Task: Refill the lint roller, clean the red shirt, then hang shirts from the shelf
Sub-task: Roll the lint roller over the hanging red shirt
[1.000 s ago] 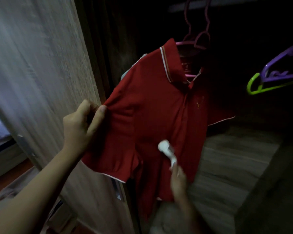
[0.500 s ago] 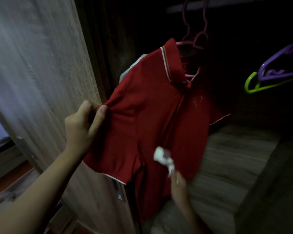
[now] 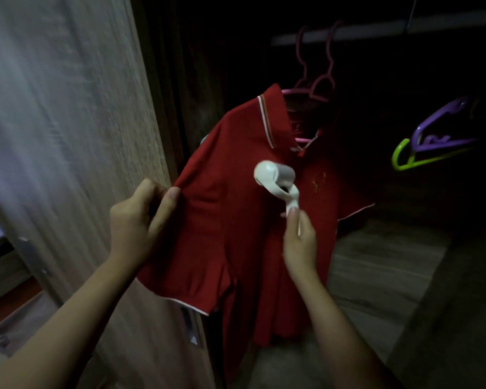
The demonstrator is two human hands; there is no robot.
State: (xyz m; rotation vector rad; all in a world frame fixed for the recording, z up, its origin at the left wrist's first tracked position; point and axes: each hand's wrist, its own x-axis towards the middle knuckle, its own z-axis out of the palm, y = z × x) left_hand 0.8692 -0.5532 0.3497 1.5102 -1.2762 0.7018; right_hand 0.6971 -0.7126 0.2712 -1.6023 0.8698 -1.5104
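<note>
Now the lint roller (image 3: pixel 275 177) is seen high on the chest of the red polo shirt (image 3: pixel 230 226), just below the striped collar and beside the placket. A second ago it was lower, on the belly of the garment. The white handle is wrapped by the curled fingers of the right hand (image 3: pixel 299 245), with the thumb laid along it. The roller head is pressed to the cloth, or held very near it; contact cannot be confirmed in the dim light.

The shirt's shoulder seam is pinched between the thumb and bent fingers of the left hand (image 3: pixel 135 223), at 9 o'clock from the roller, and the front panel is drawn out flat. That grip is unchanged.

The shirt is hung on a pink hanger (image 3: pixel 319 89) at 12 o'clock, hooked over the wardrobe rail (image 3: pixel 376 35). A purple hanger (image 3: pixel 443 127) and a green hanger (image 3: pixel 401 161) are seen empty at 3 o'clock. The wardrobe door (image 3: pixel 68 136) fills the 9 o'clock side.

The roller's climb is judged to be either an upward stroke or a return for a fresh pass downward. The cleaning step is therefore taken to be mid-course, with the refill already done. The hanging of shirts from the shelf is not yet begun, and no shelf shirts are visible here.
</note>
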